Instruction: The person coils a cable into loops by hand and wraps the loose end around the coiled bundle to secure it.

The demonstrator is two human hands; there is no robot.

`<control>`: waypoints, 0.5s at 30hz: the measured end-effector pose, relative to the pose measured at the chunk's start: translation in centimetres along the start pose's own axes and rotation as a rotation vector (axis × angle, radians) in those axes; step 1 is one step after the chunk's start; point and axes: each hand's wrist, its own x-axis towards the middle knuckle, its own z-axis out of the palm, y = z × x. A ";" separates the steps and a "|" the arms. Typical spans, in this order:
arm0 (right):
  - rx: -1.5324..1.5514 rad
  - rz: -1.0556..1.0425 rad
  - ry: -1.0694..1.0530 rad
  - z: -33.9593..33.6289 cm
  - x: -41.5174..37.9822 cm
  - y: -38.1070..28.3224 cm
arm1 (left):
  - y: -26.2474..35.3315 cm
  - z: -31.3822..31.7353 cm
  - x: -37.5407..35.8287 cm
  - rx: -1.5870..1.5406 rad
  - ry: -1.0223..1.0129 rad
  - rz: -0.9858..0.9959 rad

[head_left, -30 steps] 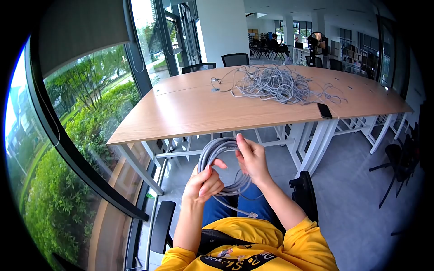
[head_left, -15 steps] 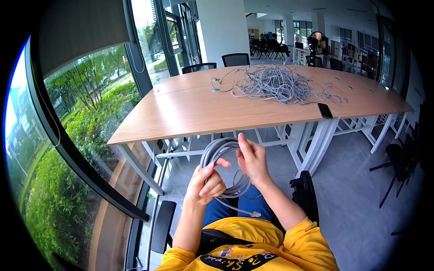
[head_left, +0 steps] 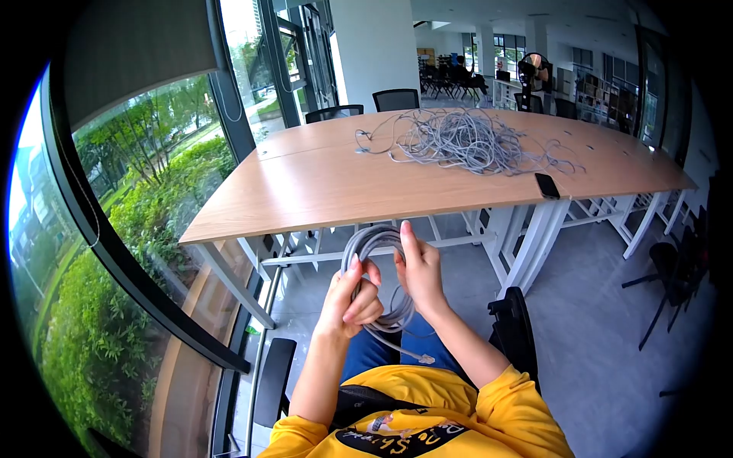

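A coiled grey network cable [head_left: 369, 238] is held up between both hands, in front of the table edge and above my lap. My left hand [head_left: 353, 299] is closed round the coil's left side, thumb pointing up. On the right side, my right hand [head_left: 419, 273] grips the coil with its thumb raised; part of the cable there is hidden behind the fingers. One loose end with a clear plug [head_left: 426, 359] hangs below the coil, over my legs.
On the wooden table [head_left: 305, 191] lies a large tangled heap of grey cables [head_left: 466, 141]. A black phone [head_left: 547, 185] rests near the front edge. Chair armrests flank me, a window wall [head_left: 145, 229] stands at left, and a person sits far back.
The fingers of my left hand have curled in more around the coil. The coil looks slightly narrower, and its plug end has shifted a little to the left.
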 end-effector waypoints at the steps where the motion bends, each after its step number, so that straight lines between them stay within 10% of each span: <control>1: -0.026 -0.031 0.014 0.1 0.1 0.0 | -0.2 -0.9 0.1 -0.012 -0.102 0.003; 15: 0.071 -0.025 -0.392 -1.2 0.8 0.3 | 0.2 0.1 -0.9 -0.249 -0.173 0.011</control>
